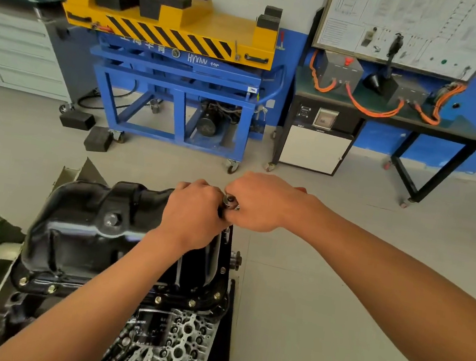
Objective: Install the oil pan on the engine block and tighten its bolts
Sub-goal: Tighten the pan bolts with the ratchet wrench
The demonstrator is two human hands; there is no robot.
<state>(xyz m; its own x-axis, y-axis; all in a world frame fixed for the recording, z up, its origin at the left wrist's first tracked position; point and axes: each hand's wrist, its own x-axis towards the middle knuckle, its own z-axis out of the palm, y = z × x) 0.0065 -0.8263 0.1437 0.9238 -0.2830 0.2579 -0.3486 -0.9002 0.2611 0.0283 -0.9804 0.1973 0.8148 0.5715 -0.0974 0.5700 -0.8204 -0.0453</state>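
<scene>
Two bare hands meet at the far right corner of a black oil pan, which sits on top of an engine block. The right hand grips a ratchet, its round metal head showing between the hands. The left hand curls around the ratchet just below that head. Brass-coloured bolts line the pan's near flange. A blue and yellow cart stands on the floor behind
</scene>
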